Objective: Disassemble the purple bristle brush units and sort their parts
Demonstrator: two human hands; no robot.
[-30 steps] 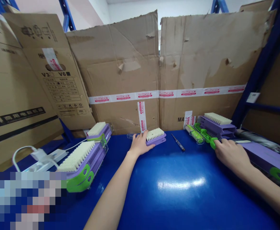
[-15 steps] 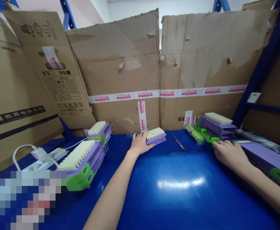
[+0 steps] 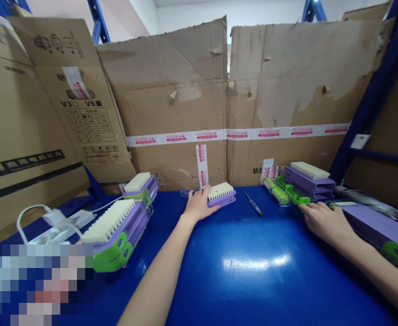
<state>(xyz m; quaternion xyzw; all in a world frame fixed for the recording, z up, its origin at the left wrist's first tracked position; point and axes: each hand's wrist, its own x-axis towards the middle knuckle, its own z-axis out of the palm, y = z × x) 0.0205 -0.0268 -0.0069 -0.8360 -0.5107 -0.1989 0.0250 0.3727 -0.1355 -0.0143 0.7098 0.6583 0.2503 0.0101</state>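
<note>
At the back middle of the blue table, my left hand point(image 3: 201, 207) is closed around the left end of a small purple brush point(image 3: 221, 194) with cream bristles facing up. Its thumb lies along the front of the brush, and a clear plastic piece point(image 3: 185, 193) pokes out behind the fingers. On the right, my right hand point(image 3: 326, 221) has its fingers curled at the near end of a bright green plastic part point(image 3: 289, 192); the fingertips are partly hidden. Just behind that hand stands a purple housing point(image 3: 309, 181) topped with cream bristles. A long purple piece point(image 3: 382, 224) lies beside the wrist.
A screwdriver point(image 3: 253, 203) lies between the hands. Two purple and green brush units point(image 3: 117, 231) sit at the left, near a white power strip point(image 3: 63, 226) with cables. Cardboard sheets point(image 3: 182, 108) wall off the back. A blue rack post point(image 3: 365, 90) rises at the right.
The view has tilted very slightly. Both hands stay in nearly the same place, and the brush has not visibly moved.
</note>
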